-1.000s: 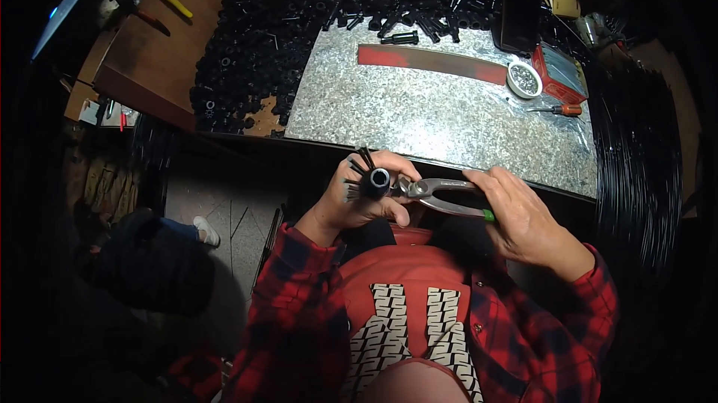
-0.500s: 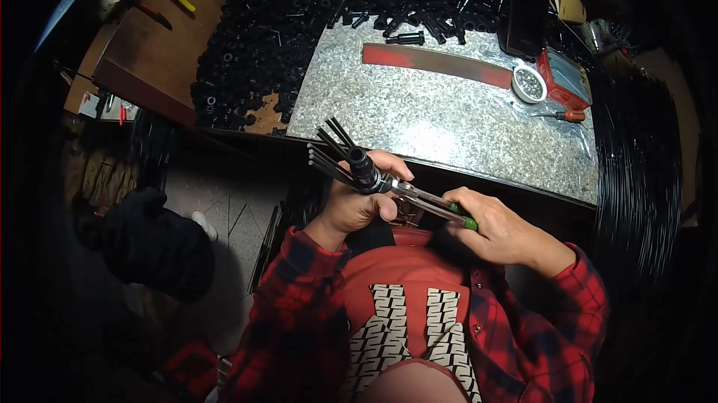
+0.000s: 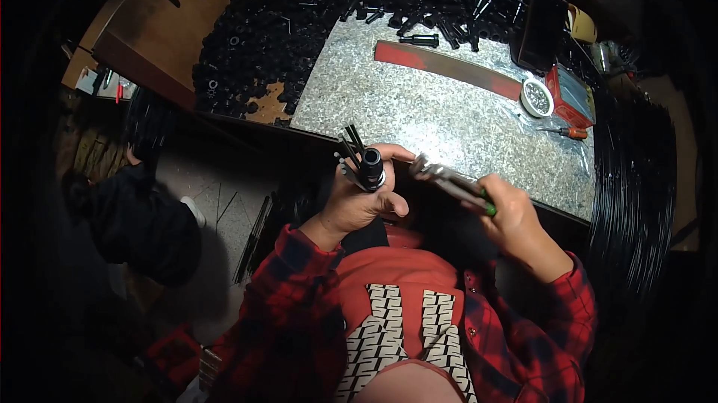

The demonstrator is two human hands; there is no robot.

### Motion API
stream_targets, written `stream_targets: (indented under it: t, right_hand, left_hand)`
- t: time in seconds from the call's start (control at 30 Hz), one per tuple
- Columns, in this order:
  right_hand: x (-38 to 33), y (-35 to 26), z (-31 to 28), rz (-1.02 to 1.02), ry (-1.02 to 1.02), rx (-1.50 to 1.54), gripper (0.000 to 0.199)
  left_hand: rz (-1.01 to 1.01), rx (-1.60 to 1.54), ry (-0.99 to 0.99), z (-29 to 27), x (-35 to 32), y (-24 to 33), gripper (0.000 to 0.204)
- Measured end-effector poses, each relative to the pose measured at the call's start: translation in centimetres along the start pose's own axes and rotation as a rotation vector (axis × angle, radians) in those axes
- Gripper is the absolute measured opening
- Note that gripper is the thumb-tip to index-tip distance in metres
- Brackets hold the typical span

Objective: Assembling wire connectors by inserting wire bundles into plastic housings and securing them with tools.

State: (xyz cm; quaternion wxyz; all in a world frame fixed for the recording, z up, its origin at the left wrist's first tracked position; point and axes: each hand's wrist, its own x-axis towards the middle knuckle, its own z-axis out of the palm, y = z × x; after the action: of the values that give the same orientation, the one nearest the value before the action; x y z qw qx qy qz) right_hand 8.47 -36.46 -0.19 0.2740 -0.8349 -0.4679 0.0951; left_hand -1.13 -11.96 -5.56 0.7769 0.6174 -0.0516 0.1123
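My left hand (image 3: 348, 207), near the table's front edge, is closed around a short black tubular part (image 3: 371, 168), its round open end facing up. Several thin black rods (image 3: 351, 140) stick out beside it on the far left. The thumb and forefinger stretch out past the part to the right. To the right, my right hand (image 3: 516, 214) grips a pair of metal pliers (image 3: 450, 180) with green on the handles. The plier jaws, smeared by motion, point left and are apart from the tubular part.
Beyond my hands lies a speckled board (image 3: 336, 108) with a heap of black tubular parts (image 3: 284, 22). On it are a reddish strip (image 3: 441, 66), a white cup (image 3: 547, 106) of small metal bits and a screwdriver (image 3: 574, 134). Black rods (image 3: 636, 201) hang at right; a dark-clothed person (image 3: 142, 231) is at left.
The pliers were at the tubular part. My right hand has drawn them off and away to the right. The left hand has turned the part more upright.
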Motion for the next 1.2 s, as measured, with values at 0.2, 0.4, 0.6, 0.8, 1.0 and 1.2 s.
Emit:
stream_targets:
  t: [0.2, 0.4, 0.6, 0.8, 1.0, 1.2]
  right_hand:
    - [2.7, 4.9, -4.7, 0.067, 0.524, -0.288, 0.006]
    - [5.7, 10.9, -9.0, 0.457, 0.341, -0.44, 0.015]
    - [8.3, 13.7, -8.9, 0.49, 0.138, -0.745, 0.023]
    - [10.1, 13.3, -8.2, 0.505, 0.06, -0.767, 0.022]
    - [9.9, 15.4, -8.5, 0.437, 0.113, -0.68, 0.019]
    - [9.1, 13.9, -8.1, 0.395, 0.235, -0.433, 0.019]
  left_hand:
    - [-0.012, -0.053, 0.024, 0.0, -0.7, -0.2, 0.089]
    - [0.057, 0.071, -0.064, 1.2, -1.4, -0.3, 0.091]
    - [0.272, 0.24, -0.204, 3.1, -1.3, 0.9, 0.089]
    - [0.245, 0.24, -0.152, 2.9, -2.8, 0.3, 0.082]
    - [0.232, 0.278, -0.185, 2.9, -3.7, -1.5, 0.085]
    - [0.194, 0.179, -0.104, 1.0, -3.1, -2.1, 0.084]
